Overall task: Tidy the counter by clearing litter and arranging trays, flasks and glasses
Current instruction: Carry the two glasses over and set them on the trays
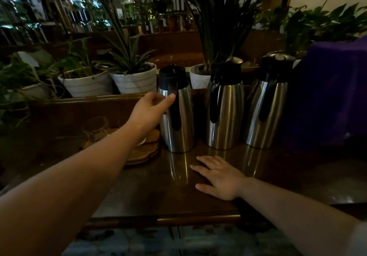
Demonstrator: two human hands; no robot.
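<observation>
Dim plant-lined room, dark wooden desk (139, 196) with three steel flasks in a row at the back. Leftmost flask (179, 112) is being reached for by the left hand (151, 108), grip loose and not yet closed, while the right hand (218, 176) is laid flat, holding nothing. Probably best grabbed by the black handle and kept upright.

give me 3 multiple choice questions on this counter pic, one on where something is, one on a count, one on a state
1. Where is the glass?
A. left of the flasks, on the wooden tray
B. between two flasks
C. under the right hand

2. How many steel flasks stand on the counter?
A. two
B. three
C. five

3. What is the right hand doing?
A. gripping a flask
B. lifting the tray
C. lying flat, open, on the counter

Answers:
1 A, the glass sits on the tray beside the leftmost flask.
2 B, three stand in a row.
3 C, its palm is down and holds nothing, while the left hand reaches the leftmost flask.
</observation>
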